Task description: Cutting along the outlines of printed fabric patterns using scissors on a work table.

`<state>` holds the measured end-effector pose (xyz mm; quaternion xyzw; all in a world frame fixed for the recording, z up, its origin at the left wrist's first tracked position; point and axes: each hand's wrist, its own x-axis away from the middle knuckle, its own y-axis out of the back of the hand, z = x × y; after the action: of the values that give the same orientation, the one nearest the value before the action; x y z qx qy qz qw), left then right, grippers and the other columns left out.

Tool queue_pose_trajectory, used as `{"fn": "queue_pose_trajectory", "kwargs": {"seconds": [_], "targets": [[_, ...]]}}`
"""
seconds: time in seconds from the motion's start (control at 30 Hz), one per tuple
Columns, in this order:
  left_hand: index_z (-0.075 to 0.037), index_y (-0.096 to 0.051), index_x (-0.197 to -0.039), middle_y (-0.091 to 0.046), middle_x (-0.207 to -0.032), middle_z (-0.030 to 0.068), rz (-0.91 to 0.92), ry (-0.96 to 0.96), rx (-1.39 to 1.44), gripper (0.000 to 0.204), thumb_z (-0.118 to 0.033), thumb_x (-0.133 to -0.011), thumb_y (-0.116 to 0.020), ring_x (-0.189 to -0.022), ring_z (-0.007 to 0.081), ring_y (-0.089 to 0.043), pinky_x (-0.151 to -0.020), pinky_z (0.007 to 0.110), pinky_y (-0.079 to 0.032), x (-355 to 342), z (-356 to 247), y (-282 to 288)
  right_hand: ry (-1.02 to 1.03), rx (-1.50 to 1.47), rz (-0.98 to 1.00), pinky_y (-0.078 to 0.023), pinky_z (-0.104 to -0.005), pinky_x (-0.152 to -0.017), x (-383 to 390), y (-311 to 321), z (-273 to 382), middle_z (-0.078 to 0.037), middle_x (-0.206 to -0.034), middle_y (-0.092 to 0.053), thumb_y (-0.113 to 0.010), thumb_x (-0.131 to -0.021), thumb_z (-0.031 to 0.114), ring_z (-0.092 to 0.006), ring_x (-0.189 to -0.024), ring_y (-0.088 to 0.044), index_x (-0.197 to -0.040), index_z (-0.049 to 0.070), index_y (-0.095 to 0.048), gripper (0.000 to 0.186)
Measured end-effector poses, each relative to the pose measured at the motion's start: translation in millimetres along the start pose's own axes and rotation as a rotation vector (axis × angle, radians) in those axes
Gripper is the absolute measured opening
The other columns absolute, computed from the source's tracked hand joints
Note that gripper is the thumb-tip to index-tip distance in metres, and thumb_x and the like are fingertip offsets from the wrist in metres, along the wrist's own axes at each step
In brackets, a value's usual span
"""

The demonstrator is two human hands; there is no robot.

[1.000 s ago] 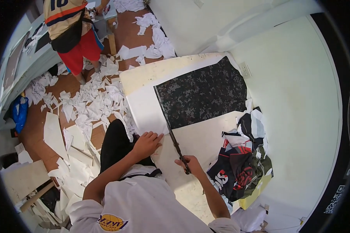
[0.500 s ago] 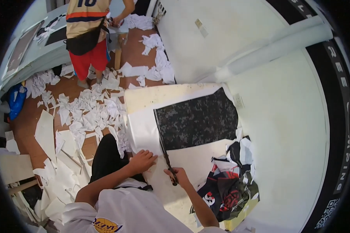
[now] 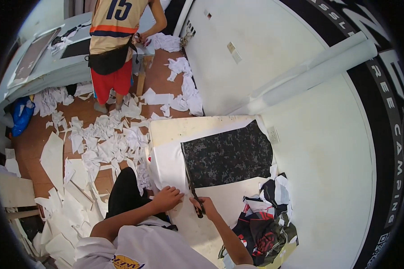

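Right hand (image 3: 204, 207) curled round black scissors (image 3: 191, 185), dark patterned fabric (image 3: 229, 155) ahead of it and slightly right

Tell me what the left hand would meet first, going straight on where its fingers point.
Probably the dark scissors, just beside the thumb of the right hand holding them. Depth is unclear, so the left hand might pass over them.

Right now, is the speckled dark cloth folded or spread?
Spread: the cloth lies flat over the pale work surface, its face broad and uncrumpled. I cannot tell whether it is doubled.
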<state>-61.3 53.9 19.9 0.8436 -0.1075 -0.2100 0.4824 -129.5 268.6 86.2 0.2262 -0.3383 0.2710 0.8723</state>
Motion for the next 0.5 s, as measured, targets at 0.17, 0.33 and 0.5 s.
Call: {"fn": "queue_pose_trajectory", "kwargs": {"seconds": [0.17, 0.33, 0.5], "targets": [[-0.010, -0.066, -0.114, -0.058, -0.093, 0.0043, -0.025, -0.007, -0.008, 0.031, -0.028, -0.088, -0.066, -0.092, 0.0224, -0.057, -0.082, 0.036, -0.044, 0, -1, 0, 0.013, -0.177, 0.048, -0.038, -0.0266, -0.048, -20, 2, 6, 0.001, -0.058, -0.055, -0.073, -0.089, 0.045, -0.0100, -0.050, -0.051, -0.067, 0.008, -0.061, 0.045], [-0.011, -0.064, -0.110, -0.056, -0.094, 0.0036, -0.038, -0.001, -0.024, 0.031, -0.028, -0.085, -0.068, -0.094, 0.0216, -0.056, -0.083, 0.035, -0.044, 1, -3, 1, 0.040, -0.060, -0.011, -0.039, -0.0271, -0.048, -19, -4, 24, 0.001, -0.056, -0.053, -0.075, -0.088, 0.044, -0.0111, -0.047, -0.049, -0.063, 0.008, -0.058, 0.047], [-0.011, -0.064, -0.111, -0.057, -0.095, 0.0040, -0.040, -0.007, -0.011, 0.030, -0.027, -0.086, -0.066, -0.094, 0.0217, -0.057, -0.082, 0.036, -0.045, 3, -4, -2, 0.069, -0.129, 0.014, -0.038, -0.0278, -0.047, -41, -5, 28, 0.000, -0.056, -0.052, -0.075, -0.088, 0.044, -0.0107, -0.047, -0.050, -0.063, 0.009, -0.057, 0.047]]}}
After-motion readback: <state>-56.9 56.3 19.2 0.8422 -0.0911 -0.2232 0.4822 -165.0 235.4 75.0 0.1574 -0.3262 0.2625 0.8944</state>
